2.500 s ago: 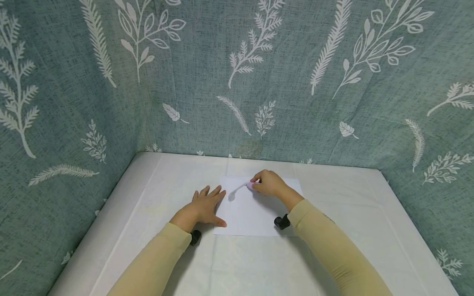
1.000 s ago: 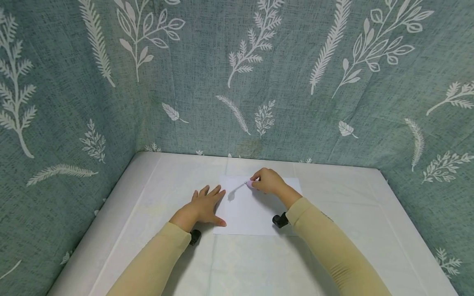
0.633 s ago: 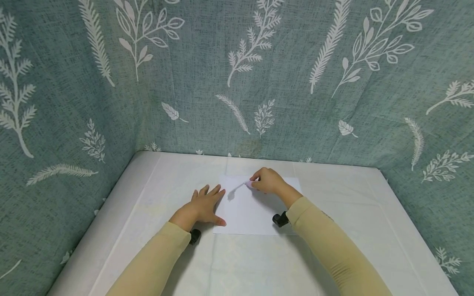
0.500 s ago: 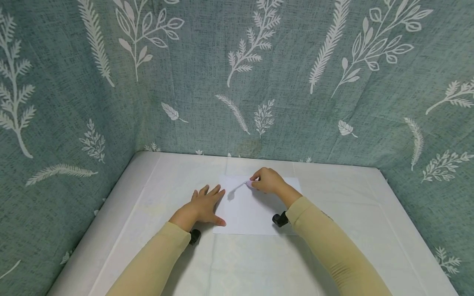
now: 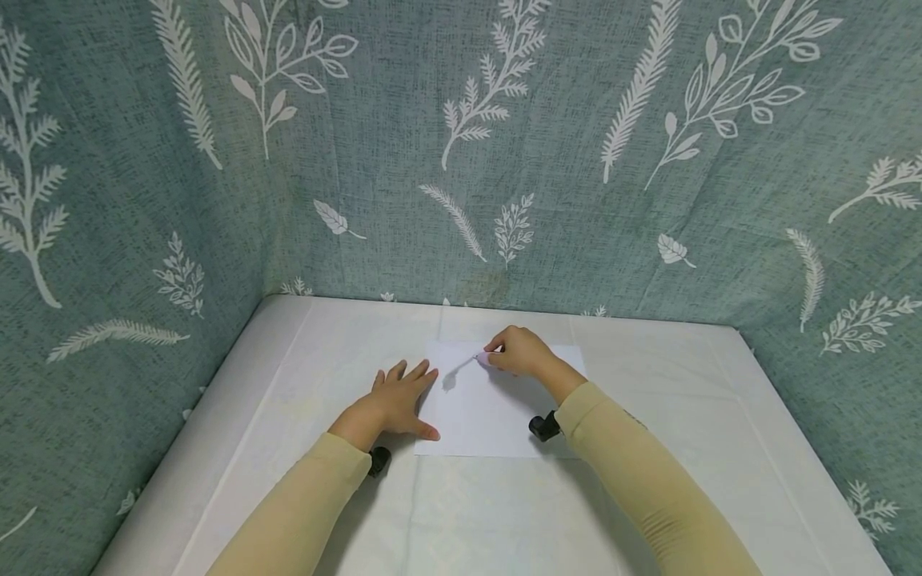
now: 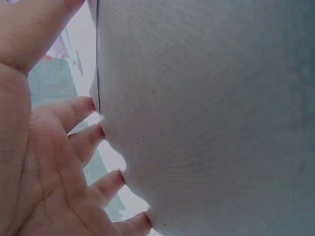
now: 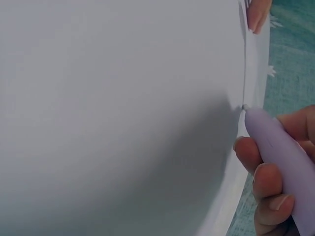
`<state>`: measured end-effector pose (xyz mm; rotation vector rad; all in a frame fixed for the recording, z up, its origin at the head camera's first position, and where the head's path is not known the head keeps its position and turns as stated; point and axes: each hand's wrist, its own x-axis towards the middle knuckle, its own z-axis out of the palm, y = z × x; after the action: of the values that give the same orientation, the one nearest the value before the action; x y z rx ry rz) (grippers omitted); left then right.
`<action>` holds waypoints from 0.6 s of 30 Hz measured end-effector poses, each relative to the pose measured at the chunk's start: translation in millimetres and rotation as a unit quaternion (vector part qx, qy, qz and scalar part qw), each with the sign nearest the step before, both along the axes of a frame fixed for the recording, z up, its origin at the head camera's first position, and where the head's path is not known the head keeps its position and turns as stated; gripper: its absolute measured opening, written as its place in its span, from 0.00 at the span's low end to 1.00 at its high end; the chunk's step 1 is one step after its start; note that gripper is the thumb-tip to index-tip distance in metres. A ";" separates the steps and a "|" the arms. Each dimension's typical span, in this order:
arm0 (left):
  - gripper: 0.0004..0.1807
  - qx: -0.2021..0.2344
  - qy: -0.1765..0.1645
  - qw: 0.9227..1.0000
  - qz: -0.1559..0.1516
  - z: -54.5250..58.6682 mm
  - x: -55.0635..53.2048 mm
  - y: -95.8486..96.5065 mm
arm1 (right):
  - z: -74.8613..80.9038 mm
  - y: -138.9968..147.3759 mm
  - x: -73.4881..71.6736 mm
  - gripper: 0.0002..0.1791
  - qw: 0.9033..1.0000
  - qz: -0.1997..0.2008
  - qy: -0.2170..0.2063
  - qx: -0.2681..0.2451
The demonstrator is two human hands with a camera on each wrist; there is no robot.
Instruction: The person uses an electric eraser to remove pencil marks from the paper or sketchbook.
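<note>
My right hand [image 5: 523, 354] grips a lavender pen-shaped tool [image 7: 275, 147] with a small tip. In the right wrist view, the thumb and curled fingers surround its body, and the tip meets the white surface in that view. My left hand [image 5: 396, 402] lies with fingers spread at the left side of a white sheet of paper [image 5: 483, 428], its thumb and forefinger reaching the sheet. Its fingertips [image 6: 102, 132] touch the pale surface in the left wrist view. A grey streak [image 5: 458, 373] runs left from the tool's tip; I cannot tell whether it is shadow or mark.
A white cloth covers the table [image 5: 670, 400] under the paper. Green leaf-patterned fabric [image 5: 403, 224] stands behind and along both sides. Small black devices [image 5: 545, 427] sit at both wrists, below beige sleeves [image 5: 634, 472].
</note>
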<state>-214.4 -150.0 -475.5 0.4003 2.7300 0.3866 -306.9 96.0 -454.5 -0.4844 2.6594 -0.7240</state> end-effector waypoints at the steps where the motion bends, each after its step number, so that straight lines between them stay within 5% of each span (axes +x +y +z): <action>1: 0.63 -0.001 -0.001 1.000 0.000 0.1 0.1 -0.1 | 0.4 0.3 -0.2 0.16 1.000 0.004 -0.002 -0.001; 18: 0.63 0.001 -0.003 1.000 0.001 0.4 0.3 -0.2 | 2.9 2.6 -2.0 0.14 1.000 0.011 -0.010 -0.001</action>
<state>-214.1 -150.3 -475.1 0.3957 2.7244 0.3911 -308.9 98.6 -451.7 -0.5028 2.6317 -0.7205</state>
